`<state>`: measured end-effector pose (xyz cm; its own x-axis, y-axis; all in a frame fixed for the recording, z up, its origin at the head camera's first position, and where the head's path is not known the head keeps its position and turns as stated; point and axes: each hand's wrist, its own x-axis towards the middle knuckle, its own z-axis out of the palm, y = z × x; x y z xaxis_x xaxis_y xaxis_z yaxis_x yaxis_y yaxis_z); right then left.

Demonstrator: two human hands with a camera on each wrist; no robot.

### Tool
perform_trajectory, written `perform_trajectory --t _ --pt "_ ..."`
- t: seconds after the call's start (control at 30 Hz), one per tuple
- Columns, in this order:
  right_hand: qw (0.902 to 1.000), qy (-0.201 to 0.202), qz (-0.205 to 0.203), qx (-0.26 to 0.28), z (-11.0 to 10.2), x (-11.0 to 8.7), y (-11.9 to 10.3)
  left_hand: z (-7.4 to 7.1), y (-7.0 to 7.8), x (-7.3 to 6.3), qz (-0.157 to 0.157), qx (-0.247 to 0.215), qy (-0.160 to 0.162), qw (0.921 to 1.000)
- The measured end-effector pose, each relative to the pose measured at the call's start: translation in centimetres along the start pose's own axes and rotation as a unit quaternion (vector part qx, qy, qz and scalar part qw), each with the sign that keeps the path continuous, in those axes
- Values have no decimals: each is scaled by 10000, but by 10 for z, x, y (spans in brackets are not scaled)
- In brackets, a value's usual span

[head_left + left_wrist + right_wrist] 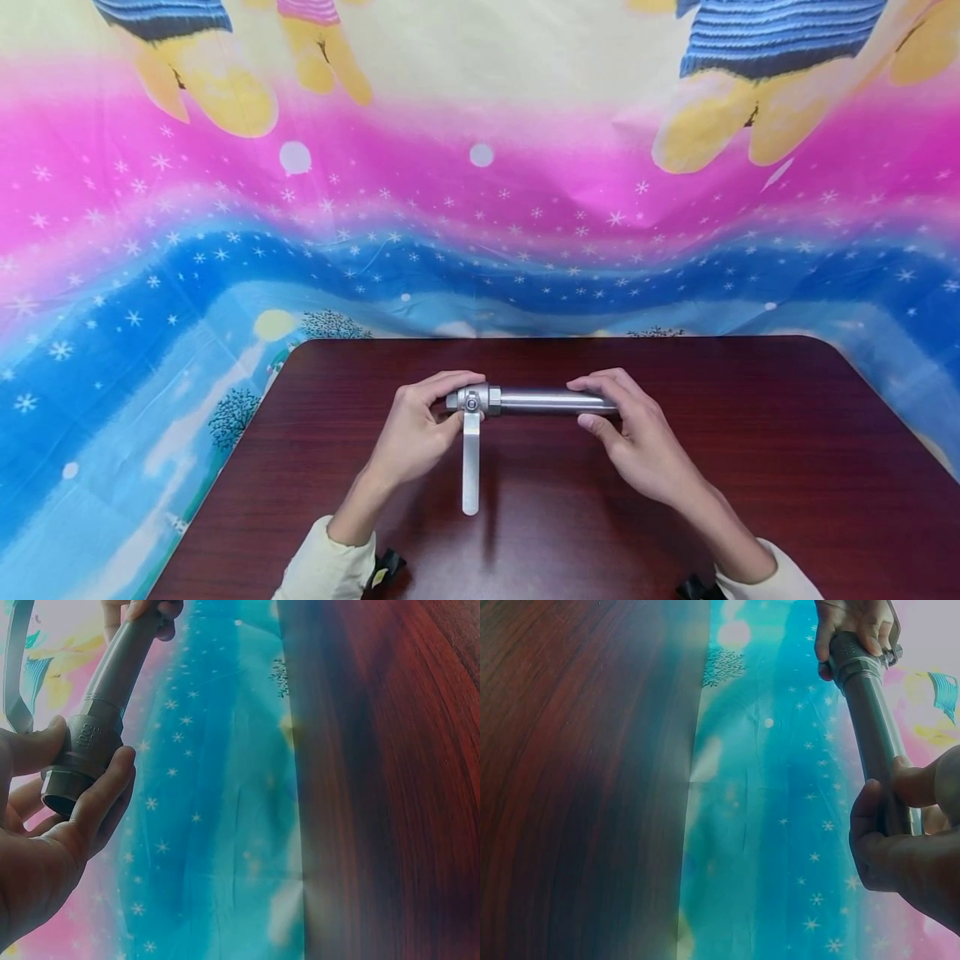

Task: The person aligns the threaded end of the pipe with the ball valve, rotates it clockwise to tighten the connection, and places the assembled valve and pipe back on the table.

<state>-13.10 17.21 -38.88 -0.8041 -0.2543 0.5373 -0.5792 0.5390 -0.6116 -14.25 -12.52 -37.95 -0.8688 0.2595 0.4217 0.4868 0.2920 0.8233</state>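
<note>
One steel tube (543, 402), end to end with a valve (474, 398), held crosswise above the bench (795, 450). Left hand (411, 433): fingers clamped on valve. Right hand (648, 446): fingers clamped round tube. Lever (471, 467) points toward the person.

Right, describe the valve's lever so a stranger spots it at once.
Over the dark red table, the left hand grips a metal valve joined to a pipe. The lever extends from the valve, crosswise to the pipe; unlike that round tube, it's a flat, pale bar.
</note>
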Motion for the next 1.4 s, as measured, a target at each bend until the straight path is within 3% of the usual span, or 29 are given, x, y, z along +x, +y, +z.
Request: perform_trajectory --t 0.67,1.4 --pt "9996 -238 128 -92 -1 -2 -1 0 -1 0 -8 25 -16 10000" --pt "9998 -118 94 -111 1 0 2 0 0 1 -56 14 10 10000"
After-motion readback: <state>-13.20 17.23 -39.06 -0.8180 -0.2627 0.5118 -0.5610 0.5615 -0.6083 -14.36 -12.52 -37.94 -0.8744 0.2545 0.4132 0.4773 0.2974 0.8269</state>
